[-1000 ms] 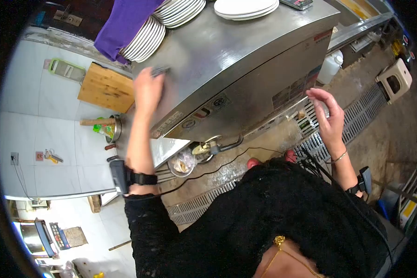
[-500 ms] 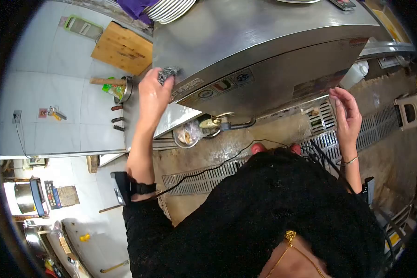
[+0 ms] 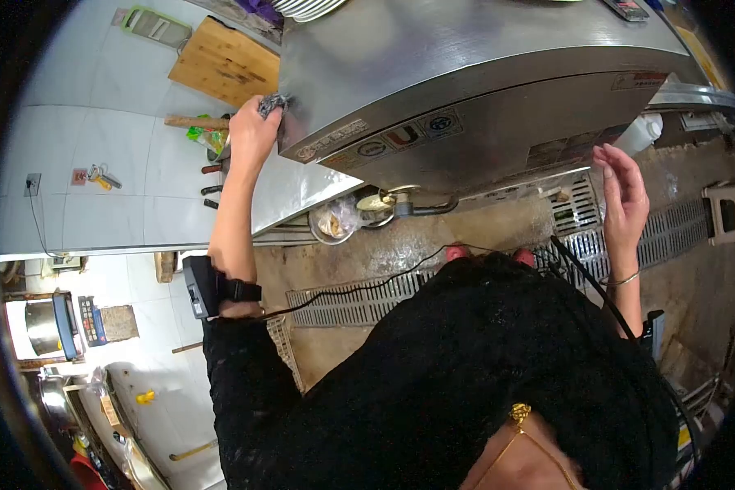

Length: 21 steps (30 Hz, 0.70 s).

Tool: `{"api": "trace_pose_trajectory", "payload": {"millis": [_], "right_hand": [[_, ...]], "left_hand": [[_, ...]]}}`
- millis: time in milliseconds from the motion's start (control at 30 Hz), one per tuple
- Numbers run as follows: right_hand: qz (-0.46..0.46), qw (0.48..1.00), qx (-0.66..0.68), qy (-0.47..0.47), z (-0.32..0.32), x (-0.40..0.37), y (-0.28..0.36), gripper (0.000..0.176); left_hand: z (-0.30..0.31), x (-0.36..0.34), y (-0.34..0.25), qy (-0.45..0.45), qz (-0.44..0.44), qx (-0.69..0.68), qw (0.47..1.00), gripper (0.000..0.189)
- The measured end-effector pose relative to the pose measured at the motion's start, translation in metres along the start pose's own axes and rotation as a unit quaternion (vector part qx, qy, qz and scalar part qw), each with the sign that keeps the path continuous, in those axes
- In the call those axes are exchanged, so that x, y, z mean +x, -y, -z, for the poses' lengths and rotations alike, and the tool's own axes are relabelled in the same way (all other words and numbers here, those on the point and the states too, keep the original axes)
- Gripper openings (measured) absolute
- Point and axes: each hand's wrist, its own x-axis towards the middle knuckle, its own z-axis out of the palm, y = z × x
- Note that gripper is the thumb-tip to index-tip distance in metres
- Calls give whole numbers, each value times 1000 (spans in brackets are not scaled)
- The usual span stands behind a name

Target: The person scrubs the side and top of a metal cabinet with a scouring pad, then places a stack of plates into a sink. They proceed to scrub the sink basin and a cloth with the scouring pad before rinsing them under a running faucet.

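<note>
Gripped in my left hand [image 3: 251,137] is a grey steel wool scrubber [image 3: 273,104], at the left edge of a stainless steel cabinet-like appliance [image 3: 482,147]. The fingers curl round it, and part of the scrubber is hidden by them. Printed labels and a seam run along the appliance's front face. My right hand [image 3: 625,196] hangs in the air off the appliance's lower right side, with loosely bent fingers and nothing in it.
Stacked white plates [image 3: 309,6] and a phone-like device [image 3: 626,9] lie on the steel top. Left are a wooden cutting board [image 3: 224,64], a green-framed grater [image 3: 156,27] and knives [image 3: 211,189]. Below are a bowl with bagged food [image 3: 331,223], a pipe [image 3: 433,207] and floor grates [image 3: 355,302].
My left hand has moved slightly left and up with the scrubber, from the front corner to the appliance's left edge. My right hand keeps much the same pose; the view has shifted a little.
</note>
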Motion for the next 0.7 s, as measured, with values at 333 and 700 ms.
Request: {"api": "trace_pose_trajectory", "payload": {"millis": [333, 700], "right_hand": [[27, 999, 19, -18, 1, 13, 4, 24], [46, 999, -9, -4, -3, 13, 12, 23]], "left_hand": [[4, -7, -10, 9, -64, -10, 998, 30], [13, -35, -3, -17, -71, -11, 997, 27]]}}
